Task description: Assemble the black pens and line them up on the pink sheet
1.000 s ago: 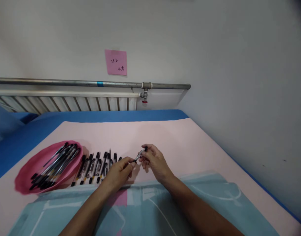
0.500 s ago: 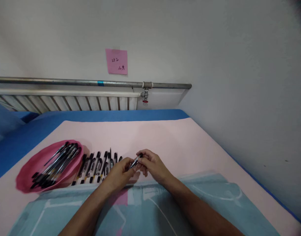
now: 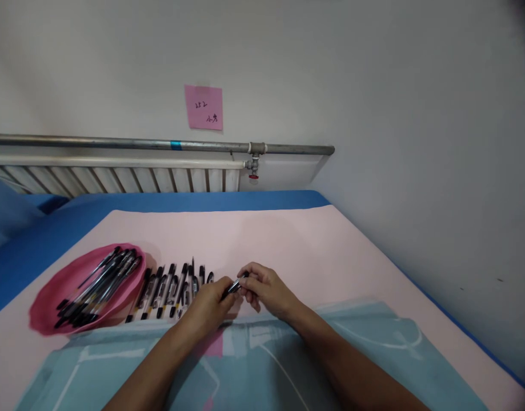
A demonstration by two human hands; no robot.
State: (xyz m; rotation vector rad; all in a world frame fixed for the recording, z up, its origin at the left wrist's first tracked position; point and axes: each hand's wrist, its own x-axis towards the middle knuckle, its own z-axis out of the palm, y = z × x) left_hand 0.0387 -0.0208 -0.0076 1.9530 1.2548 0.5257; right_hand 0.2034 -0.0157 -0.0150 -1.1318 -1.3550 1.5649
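Note:
Between my two hands is a dark pen (image 3: 233,287) with a clear, shiny middle, held slanting up to the right. My left hand (image 3: 211,299) is closed around its lower left part. The fingers of my right hand (image 3: 265,289) pinch its upper right end, and they cover part of it. Just left of my left hand, several loose pens and pen parts with black ends (image 3: 173,290) lie side by side on the pink surface (image 3: 296,240). My left hand hides some of them.
A pink bowl (image 3: 39,302) holding several pens stands at the left. A blue-green patterned cloth (image 3: 253,371) covers the near edge. Behind are a radiator (image 3: 159,178), a metal pipe (image 3: 116,141) and a pink note (image 3: 203,107) on the wall. Another wall (image 3: 437,217) rises at the right.
My left hand has shifted slightly along the pen, which lies a little flatter now. My right hand keeps its pinch in nearly the same place. The loose pens and bowl have not moved.

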